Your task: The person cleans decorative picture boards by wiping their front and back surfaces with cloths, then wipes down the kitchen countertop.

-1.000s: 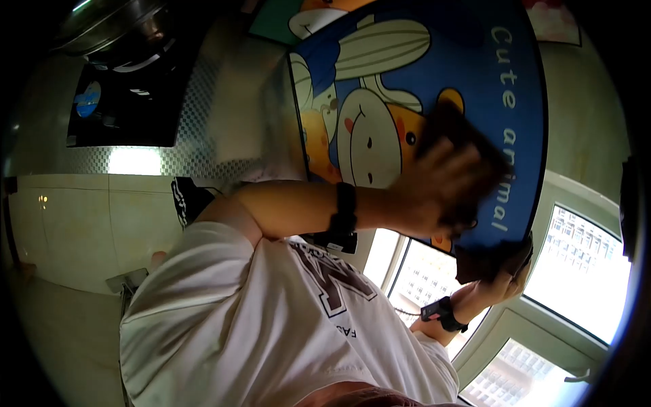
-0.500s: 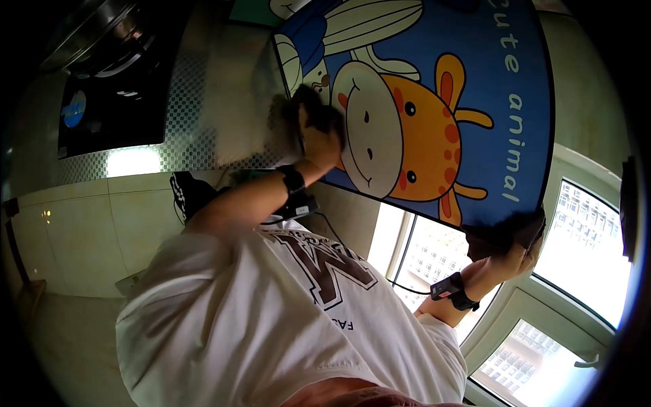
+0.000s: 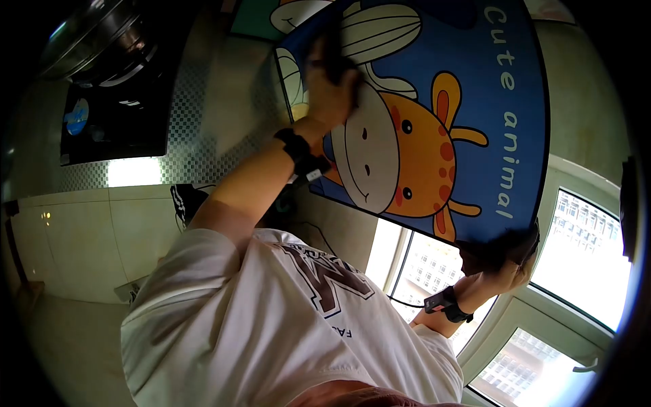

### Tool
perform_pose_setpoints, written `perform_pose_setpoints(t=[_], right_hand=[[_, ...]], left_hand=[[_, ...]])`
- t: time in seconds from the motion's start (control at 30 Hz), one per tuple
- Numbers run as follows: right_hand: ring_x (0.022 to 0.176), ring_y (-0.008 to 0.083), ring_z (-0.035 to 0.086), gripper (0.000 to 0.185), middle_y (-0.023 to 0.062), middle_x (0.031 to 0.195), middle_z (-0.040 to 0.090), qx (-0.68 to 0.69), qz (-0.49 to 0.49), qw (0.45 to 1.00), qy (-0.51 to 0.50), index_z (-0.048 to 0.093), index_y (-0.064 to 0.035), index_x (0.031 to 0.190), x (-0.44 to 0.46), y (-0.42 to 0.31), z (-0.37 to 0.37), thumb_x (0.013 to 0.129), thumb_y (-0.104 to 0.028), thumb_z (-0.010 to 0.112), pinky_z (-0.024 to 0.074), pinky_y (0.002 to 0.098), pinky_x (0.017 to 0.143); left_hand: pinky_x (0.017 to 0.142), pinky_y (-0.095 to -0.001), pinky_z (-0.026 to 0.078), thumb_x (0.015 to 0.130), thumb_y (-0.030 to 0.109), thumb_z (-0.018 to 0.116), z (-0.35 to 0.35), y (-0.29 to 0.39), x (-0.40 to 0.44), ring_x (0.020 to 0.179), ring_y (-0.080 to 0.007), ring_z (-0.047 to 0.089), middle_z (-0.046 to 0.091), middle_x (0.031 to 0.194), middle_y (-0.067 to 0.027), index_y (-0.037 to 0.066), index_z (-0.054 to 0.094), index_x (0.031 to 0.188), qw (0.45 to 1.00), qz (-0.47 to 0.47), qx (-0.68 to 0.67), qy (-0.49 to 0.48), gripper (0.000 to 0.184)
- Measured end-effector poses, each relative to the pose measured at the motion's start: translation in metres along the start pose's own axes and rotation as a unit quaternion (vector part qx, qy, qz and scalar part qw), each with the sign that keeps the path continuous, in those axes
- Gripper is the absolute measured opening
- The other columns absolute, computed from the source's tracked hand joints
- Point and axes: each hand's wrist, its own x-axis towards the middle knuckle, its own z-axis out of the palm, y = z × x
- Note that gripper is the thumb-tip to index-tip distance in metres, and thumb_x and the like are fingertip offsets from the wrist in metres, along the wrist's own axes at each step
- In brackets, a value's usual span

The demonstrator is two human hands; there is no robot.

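A large blue panel [image 3: 498, 129] printed with an orange giraffe and the words "Cute animal" stands tilted in front of me. Over its printed face, near the left side, is my left hand [image 3: 331, 91], closed around a dark, cloth-like thing [image 3: 333, 51] blurred by motion. At the panel's lower right corner my right hand [image 3: 505, 271] is closed on the edge. A crumpled dark, cloth-like thing [image 3: 498, 247] lies between that hand and the corner; its exact kind is unclear. Some fingers of both hands are hidden.
A black cooktop [image 3: 115, 125] with a steel pot [image 3: 102, 41] sits on the patterned counter [image 3: 186, 146] at left. Bright windows [image 3: 583, 251] with a handle are at right. A cable hangs near my body.
My left hand has moved up across the panel with the dark thing. The panel's print and my right hand have shifted slightly down in view.
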Motion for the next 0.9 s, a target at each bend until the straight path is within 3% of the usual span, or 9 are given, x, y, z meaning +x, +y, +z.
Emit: perform_pose_setpoints(t=[0.07, 0.23, 0.27, 0.33, 0.4, 0.47, 0.63, 0.67, 0.9], right_hand=[[0.099, 0.0271, 0.070, 0.047, 0.0221, 0.114, 0.072, -0.019, -0.003, 1.000, -0.003, 0.065, 0.0128, 0.122, 0.001, -0.002, 0.000, 0.090, -0.019, 0.052, 0.0551, 0.0350, 0.090], [0.108, 0.0312, 0.069, 0.048, 0.0238, 0.119, 0.070, -0.030, -0.101, 0.994, -0.024, 0.066, 0.0125, 0.121, 0.000, -0.020, 0.000, 0.095, -0.025, 0.052, 0.0520, 0.0389, 0.097], [0.108, 0.0312, 0.069, 0.048, 0.0238, 0.119, 0.070, -0.028, -0.102, 0.994, -0.023, 0.066, 0.0125, 0.121, -0.002, -0.018, -0.002, 0.095, -0.025, 0.052, 0.0520, 0.0389, 0.097], [0.109, 0.0315, 0.069, 0.050, 0.0244, 0.121, 0.069, -0.046, -0.082, 0.996, -0.001, 0.066, 0.0123, 0.121, -0.006, -0.015, -0.003, 0.097, -0.029, 0.051, 0.0522, 0.0389, 0.097], [0.107, 0.0304, 0.068, 0.051, 0.0234, 0.121, 0.069, -0.047, -0.088, 0.995, -0.002, 0.066, 0.0112, 0.123, -0.007, -0.016, -0.003, 0.093, -0.028, 0.052, 0.0521, 0.0377, 0.095], [0.105, 0.0294, 0.067, 0.054, 0.0223, 0.121, 0.069, -0.048, -0.095, 0.994, -0.002, 0.065, 0.0102, 0.125, -0.005, -0.014, -0.001, 0.090, -0.028, 0.052, 0.0519, 0.0366, 0.092], [0.105, 0.0288, 0.069, 0.047, 0.0224, 0.118, 0.070, -0.003, -0.034, 0.999, 0.009, 0.065, 0.0119, 0.123, 0.001, -0.007, 0.007, 0.096, -0.024, 0.051, 0.0539, 0.0364, 0.093], [0.105, 0.0288, 0.069, 0.047, 0.0224, 0.118, 0.070, -0.003, -0.034, 0.999, 0.011, 0.065, 0.0119, 0.123, 0.004, -0.004, 0.007, 0.096, -0.024, 0.051, 0.0539, 0.0364, 0.093], [0.098, 0.0248, 0.069, 0.043, 0.0199, 0.112, 0.072, 0.002, -0.032, 0.999, 0.007, 0.065, 0.0117, 0.121, 0.008, 0.010, 0.006, 0.095, -0.020, 0.051, 0.0555, 0.0340, 0.086]], left_hand=[[0.112, -0.0425, 0.039, 0.100, 0.026, 0.059, -0.011, -0.063, -0.009, 0.125, -0.0369, 0.051, 0.055, 0.131, -0.0236, -0.004, 0.038, 0.145, 0.965, -0.252, 0.068, 0.030, 0.058], [0.110, -0.0380, 0.040, 0.100, 0.040, 0.056, 0.029, -0.034, -0.095, 0.117, -0.0291, 0.053, 0.054, 0.123, -0.0143, 0.000, 0.051, 0.133, 0.744, -0.420, -0.507, 0.116, 0.052], [0.112, -0.0436, 0.036, 0.094, 0.040, 0.063, 0.035, 0.000, -0.104, 0.124, -0.0313, 0.047, 0.050, 0.131, -0.0141, 0.005, 0.047, 0.139, 0.788, -0.373, -0.488, 0.041, 0.059], [0.116, -0.0548, 0.029, 0.080, 0.040, 0.076, 0.008, 0.102, -0.086, 0.140, -0.0358, 0.036, 0.042, 0.148, -0.0137, 0.015, 0.040, 0.150, 0.980, 0.019, -0.111, -0.165, 0.082], [0.118, -0.0658, 0.021, 0.068, 0.051, 0.084, 0.025, 0.142, -0.052, 0.150, -0.0362, 0.028, 0.032, 0.163, -0.0094, 0.024, 0.037, 0.156, 0.897, 0.373, 0.006, -0.238, 0.103], [0.116, -0.0624, 0.025, 0.074, 0.052, 0.082, 0.026, 0.169, 0.003, 0.145, -0.0338, 0.037, 0.043, 0.155, -0.0097, 0.028, 0.054, 0.144, 0.833, 0.473, -0.018, -0.286, 0.079], [0.116, -0.0501, 0.032, 0.084, 0.042, 0.074, 0.030, 0.067, 0.079, 0.134, -0.0383, 0.046, 0.048, 0.146, -0.0204, 0.002, 0.045, 0.144, 0.985, 0.130, -0.021, -0.112, 0.078], [0.116, -0.0483, 0.032, 0.086, 0.042, 0.073, 0.030, 0.031, 0.079, 0.132, -0.0407, 0.047, 0.049, 0.142, -0.0243, -0.004, 0.044, 0.143, 0.989, 0.126, 0.079, 0.019, 0.079], [0.109, -0.0424, 0.042, 0.100, 0.034, 0.056, -0.010, -0.105, 0.059, 0.124, -0.0429, 0.055, 0.056, 0.135, -0.0298, -0.010, 0.048, 0.137, 0.983, -0.152, 0.072, 0.075, 0.058]])
